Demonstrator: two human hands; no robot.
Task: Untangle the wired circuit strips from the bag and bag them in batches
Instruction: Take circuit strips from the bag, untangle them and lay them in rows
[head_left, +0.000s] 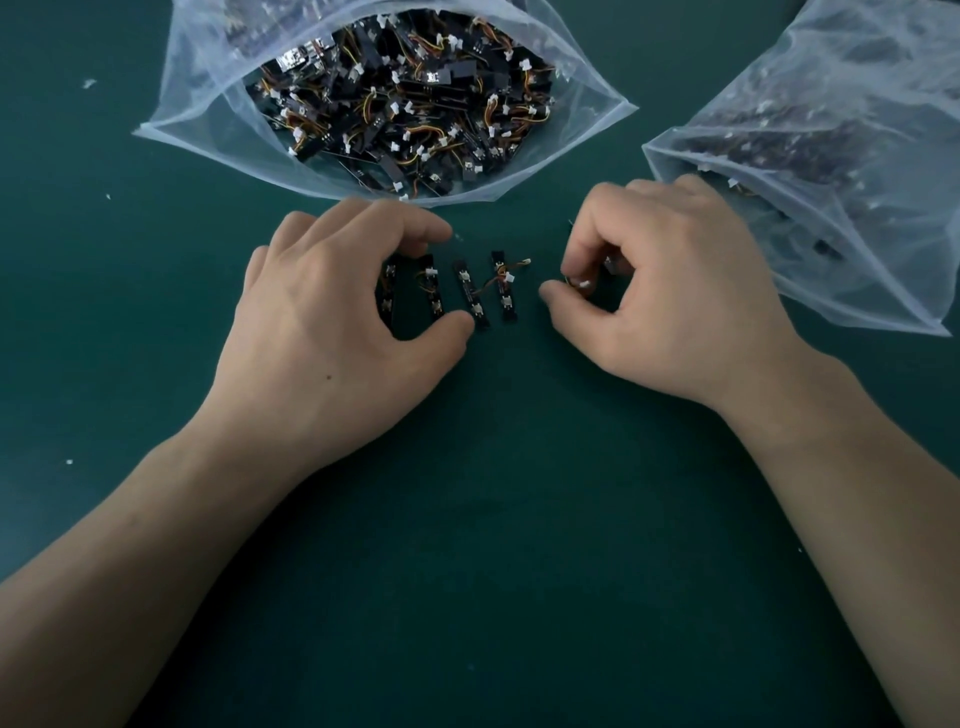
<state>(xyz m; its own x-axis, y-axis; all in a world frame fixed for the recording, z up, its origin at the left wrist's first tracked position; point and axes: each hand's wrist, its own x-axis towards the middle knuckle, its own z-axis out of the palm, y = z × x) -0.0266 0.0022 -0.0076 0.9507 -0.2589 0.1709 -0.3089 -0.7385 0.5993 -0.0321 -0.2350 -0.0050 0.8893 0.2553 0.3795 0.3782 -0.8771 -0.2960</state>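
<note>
**Wired circuit strips: light, stiff, snag-prone**

Four circuit strips (470, 296) laid side by side on green mat (467, 519), just below open source bag (197, 109); left hand (332, 322) arched over them, index and thumb curled round the row's ends, apparently touching; right hand (670, 291) pinching fifth strip (579, 283) between thumb and fingertips, mostly hidden; second bag (857, 156) at right. Judged light, rigid boards with limp, snagging wires; grip board edges; never pull leads or white connectors.

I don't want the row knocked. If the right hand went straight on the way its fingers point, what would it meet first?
Most likely the rightmost laid-out strip: the right hand, pinching a wired strip, points across at it with bare table between. Its height above the table is unclear.
</note>
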